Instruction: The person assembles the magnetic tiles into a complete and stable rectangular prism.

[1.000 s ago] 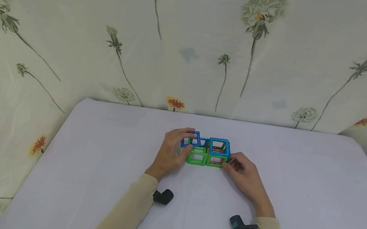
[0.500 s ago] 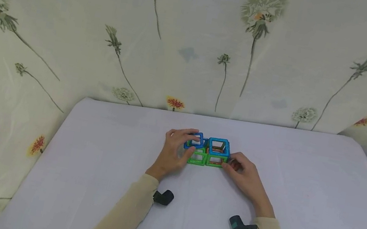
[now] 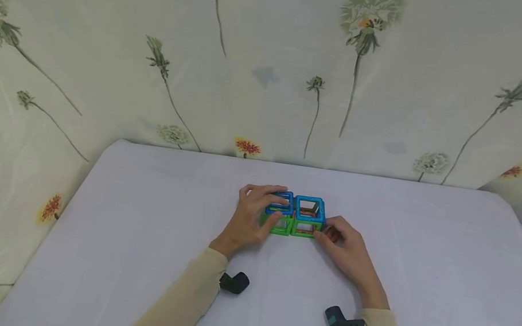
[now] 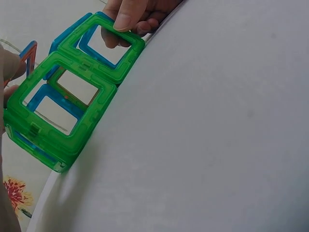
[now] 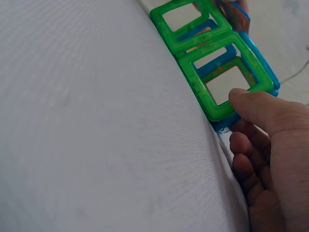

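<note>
Two cube shapes of square magnetic tiles stand side by side on the white table. The right cube [image 3: 309, 217] has a light blue top and a green front, with orange further inside. Its neighbour, the left cube [image 4: 48, 140], shows a green front and side. My left hand [image 3: 248, 216] pinches a dark blue magnetic tile [image 3: 278, 212] at the top of the left cube; in the left wrist view this tile stands tilted above the cube's far side. My right hand [image 3: 345, 248] pinches the right cube's near right edge, thumb on the green front [image 5: 219, 114].
The white-covered table [image 3: 432, 263] extends around the tiles on all sides. Behind it hangs a dandelion-patterned cloth [image 3: 260, 110]. A black wrist device [image 3: 236, 283] sits on the left wrist, and another black device [image 3: 343, 322] on the right.
My left hand has moved slightly right with the dark blue tile, which now covers the top of the left cube in the head view. My right hand keeps its grip.
</note>
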A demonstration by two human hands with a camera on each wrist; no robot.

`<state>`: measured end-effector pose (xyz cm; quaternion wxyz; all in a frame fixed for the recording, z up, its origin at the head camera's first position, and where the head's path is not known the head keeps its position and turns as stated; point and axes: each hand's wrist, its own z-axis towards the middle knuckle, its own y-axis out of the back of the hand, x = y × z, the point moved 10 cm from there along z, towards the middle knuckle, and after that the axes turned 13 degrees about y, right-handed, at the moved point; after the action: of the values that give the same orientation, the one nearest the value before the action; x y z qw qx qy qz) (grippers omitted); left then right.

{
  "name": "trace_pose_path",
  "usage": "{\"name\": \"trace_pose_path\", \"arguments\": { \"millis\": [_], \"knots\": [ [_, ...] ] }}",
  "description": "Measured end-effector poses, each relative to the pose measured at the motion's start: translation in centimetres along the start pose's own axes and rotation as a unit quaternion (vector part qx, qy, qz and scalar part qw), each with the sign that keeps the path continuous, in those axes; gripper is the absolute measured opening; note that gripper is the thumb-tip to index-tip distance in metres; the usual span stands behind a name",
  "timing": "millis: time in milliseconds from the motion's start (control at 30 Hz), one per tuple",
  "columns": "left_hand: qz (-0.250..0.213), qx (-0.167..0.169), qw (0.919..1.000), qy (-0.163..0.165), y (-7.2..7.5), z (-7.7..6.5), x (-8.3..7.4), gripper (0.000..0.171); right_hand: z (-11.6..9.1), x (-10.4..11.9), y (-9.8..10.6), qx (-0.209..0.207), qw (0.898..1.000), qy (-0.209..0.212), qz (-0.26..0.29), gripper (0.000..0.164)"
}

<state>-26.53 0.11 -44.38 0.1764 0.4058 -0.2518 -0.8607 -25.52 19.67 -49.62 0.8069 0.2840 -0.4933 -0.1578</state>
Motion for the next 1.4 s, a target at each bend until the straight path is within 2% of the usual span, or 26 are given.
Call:
{"name": "trace_pose_path", "arguments": {
  "millis": [400,1400],
  "knots": [
    [0.014,0.007,0.9999,-0.002,-0.06,-0.15,-0.19,0.017,0.00,0.09,-0.10,-0.005,1.000,0.000,0.000,0.015],
    [-0.008,0.051,0.9986,0.014,-0.71,-0.26,0.22,0.020,-0.14,0.40,-0.17,-0.004,1.000,0.011,-0.011,0.017]
  ]
}}
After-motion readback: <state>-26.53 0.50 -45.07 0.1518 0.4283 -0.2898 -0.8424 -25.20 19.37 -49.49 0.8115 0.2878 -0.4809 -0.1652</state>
